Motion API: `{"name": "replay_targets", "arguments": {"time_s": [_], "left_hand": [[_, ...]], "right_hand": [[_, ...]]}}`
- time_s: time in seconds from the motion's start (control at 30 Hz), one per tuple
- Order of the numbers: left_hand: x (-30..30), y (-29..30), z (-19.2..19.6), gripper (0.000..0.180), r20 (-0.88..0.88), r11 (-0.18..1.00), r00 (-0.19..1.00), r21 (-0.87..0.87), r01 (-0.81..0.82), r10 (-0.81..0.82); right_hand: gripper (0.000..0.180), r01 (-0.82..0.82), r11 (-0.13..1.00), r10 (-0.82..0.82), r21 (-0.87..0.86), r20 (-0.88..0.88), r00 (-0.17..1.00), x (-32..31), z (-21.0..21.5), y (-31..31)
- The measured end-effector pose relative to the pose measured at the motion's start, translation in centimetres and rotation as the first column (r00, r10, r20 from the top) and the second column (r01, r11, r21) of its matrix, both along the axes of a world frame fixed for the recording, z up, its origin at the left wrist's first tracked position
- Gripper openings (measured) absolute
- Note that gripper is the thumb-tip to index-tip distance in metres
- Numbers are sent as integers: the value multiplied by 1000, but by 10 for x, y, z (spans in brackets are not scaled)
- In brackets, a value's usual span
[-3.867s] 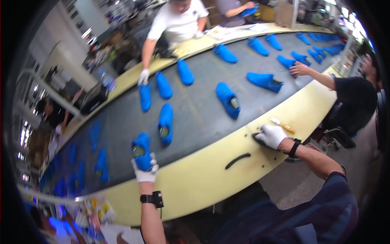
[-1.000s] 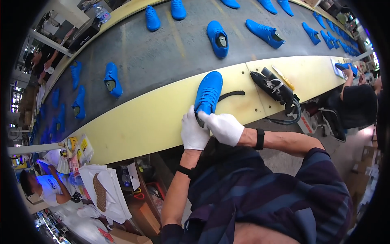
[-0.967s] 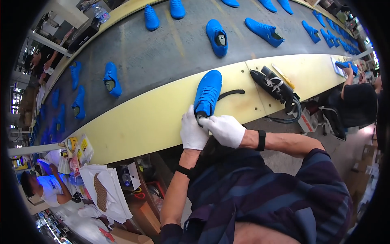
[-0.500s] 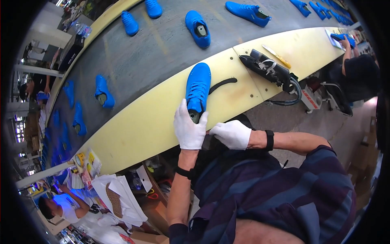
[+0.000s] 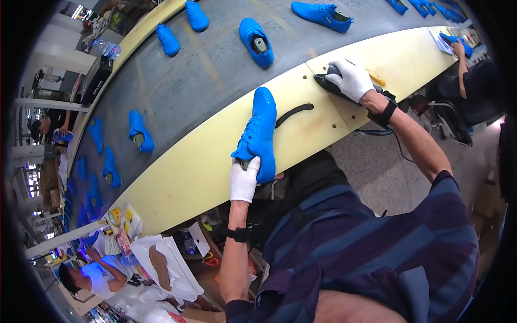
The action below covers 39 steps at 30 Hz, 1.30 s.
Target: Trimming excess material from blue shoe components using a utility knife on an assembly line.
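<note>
My left hand (image 5: pixel 244 180), in a white glove, is closed on the heel end of a blue lace-up shoe (image 5: pixel 262 126), its fingers at the foot opening. The shoe is tilted onto its side, toe pointing away from me, over the pale yellow tabletop (image 5: pixel 199 161). A dark insert shows in its opening. Further right, my white-gloved right hand (image 5: pixel 353 81) is closed over a black hand-held tool (image 5: pixel 324 82) lying on the tabletop; my palm hides most of it. Between the two hands lies a curved black strip (image 5: pixel 293 114).
A yellow-handled blade (image 5: pixel 375 78) lies just beyond my right hand. Past the tabletop, several blue shoes sit on a grey conveyor belt (image 5: pixel 199 81). At far right a co-worker's hand (image 5: pixel 458 49) holds another blue shoe. White paper (image 5: pixel 177 264) with a brown sole is at lower left.
My right hand has left the shoe's heel and moved right and away from me onto the black tool. The left hand has turned the shoe onto its side.
</note>
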<state>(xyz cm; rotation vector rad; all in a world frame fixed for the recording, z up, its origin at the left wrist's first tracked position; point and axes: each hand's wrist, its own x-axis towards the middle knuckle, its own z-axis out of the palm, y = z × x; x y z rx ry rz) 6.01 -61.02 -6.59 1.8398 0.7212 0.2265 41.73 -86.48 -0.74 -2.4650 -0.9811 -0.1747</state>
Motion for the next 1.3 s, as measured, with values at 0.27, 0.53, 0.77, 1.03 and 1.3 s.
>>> {"name": "replay_targets", "arguments": {"time_s": [0.27,0.53,0.77,1.03,1.3], "left_hand": [[3,-8,4,55,36,895,995,-442,-66,91],[4,-27,22,48,-73,913,983,-366,-182,167],[1,-30,30,51,24,882,989,-455,-121,148],[0,-24,21,52,-29,945,998,-321,-63,57],[-4,-18,21,49,-33,898,997,-434,-80,73]], "right_hand": [[38,-239,966,204,-100,-276,939,-54,47,29],[49,-430,895,434,114,-444,784,-157,59,111],[51,-452,892,356,5,-624,696,-165,62,104],[51,-324,943,294,69,-628,721,-153,67,126],[56,-506,859,308,-82,-706,637,-159,68,110]]}}
